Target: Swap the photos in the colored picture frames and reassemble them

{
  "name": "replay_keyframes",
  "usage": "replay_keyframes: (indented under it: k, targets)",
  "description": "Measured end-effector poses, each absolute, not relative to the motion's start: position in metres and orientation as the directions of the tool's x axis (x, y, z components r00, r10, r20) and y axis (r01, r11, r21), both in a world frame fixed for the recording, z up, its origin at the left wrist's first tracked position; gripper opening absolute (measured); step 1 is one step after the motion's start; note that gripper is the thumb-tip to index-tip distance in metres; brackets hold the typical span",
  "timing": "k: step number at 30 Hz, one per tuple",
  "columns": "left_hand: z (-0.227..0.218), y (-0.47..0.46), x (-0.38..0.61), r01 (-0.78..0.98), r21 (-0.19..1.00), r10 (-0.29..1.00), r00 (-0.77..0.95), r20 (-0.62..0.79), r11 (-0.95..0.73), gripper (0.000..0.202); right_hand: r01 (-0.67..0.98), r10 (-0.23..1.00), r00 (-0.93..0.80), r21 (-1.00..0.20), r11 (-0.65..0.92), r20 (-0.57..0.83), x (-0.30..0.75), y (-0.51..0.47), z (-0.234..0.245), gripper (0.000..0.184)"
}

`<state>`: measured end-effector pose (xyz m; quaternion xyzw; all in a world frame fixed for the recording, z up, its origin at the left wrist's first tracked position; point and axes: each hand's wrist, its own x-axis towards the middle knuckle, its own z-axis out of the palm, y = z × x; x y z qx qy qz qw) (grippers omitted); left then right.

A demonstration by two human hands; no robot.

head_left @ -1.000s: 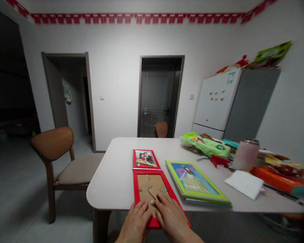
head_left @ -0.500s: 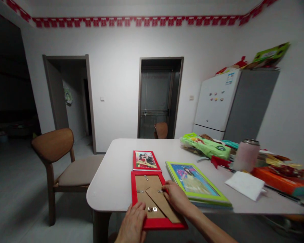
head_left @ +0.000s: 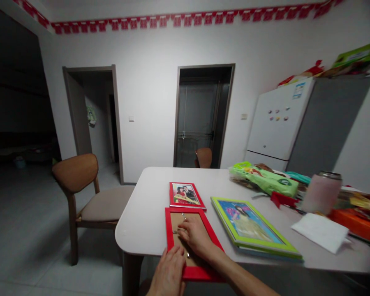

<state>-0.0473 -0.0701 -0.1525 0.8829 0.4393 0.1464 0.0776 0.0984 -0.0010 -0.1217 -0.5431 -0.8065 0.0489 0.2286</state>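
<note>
A red picture frame [head_left: 210,230] lies face down at the table's front edge, its brown backing board [head_left: 191,214] and small metal clips showing. My left hand [head_left: 170,267] grips its lower left edge, fingers on top; the thumb is hidden. Over the board, my right hand [head_left: 195,237] is curled, fingertips together beside the left clip [head_left: 174,232]. What they pinch, if anything, is hidden. This hand and forearm cover most of the board's stand leg. Just beyond lies another red picture frame [head_left: 200,201], face up, with a photo of two people.
Right of my hands, a green picture frame [head_left: 231,230] rests on a stack. Farther right are a green packet [head_left: 268,181], a pink can-shaped container [head_left: 323,193], white paper [head_left: 320,232] and an orange box [head_left: 357,224]. A wooden chair [head_left: 75,174] stands at the left.
My right hand has moved left across the board, from the right clip to the left one. My left hand stays on the frame's edge. The whole view has shifted slightly.
</note>
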Motion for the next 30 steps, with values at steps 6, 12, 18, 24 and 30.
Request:
replay_keyframes:
  k: [6,12,18,24,30]
  targets:
    - [-0.154,-0.068,-0.048,0.720,0.331,0.791,0.578,0.200,-0.610,0.059,0.882,0.918,-0.261,-0.313,0.353,0.300,0.075,0.017,-0.129,0.024]
    - [-0.161,-0.065,-0.049,0.703,0.336,0.778,0.591,0.213,-0.626,0.059,0.944,0.951,-0.091,-0.278,0.176,0.295,0.099,0.035,-0.128,0.033]
    - [-0.164,-0.060,-0.053,0.679,0.307,0.745,0.611,0.267,-0.667,0.066,0.955,0.961,-0.026,-0.277,0.105,0.275,0.100,0.042,-0.129,0.029]
    - [-0.173,-0.052,-0.055,0.653,0.301,0.719,0.629,0.295,-0.695,0.068,0.943,0.952,-0.066,-0.294,0.158,0.300,0.118,0.013,-0.117,0.036]
    - [-0.183,-0.052,-0.055,0.638,0.322,0.713,0.593,0.373,-0.699,0.073,0.895,0.941,-0.234,-0.325,0.306,0.243,0.140,-0.034,-0.116,0.026]
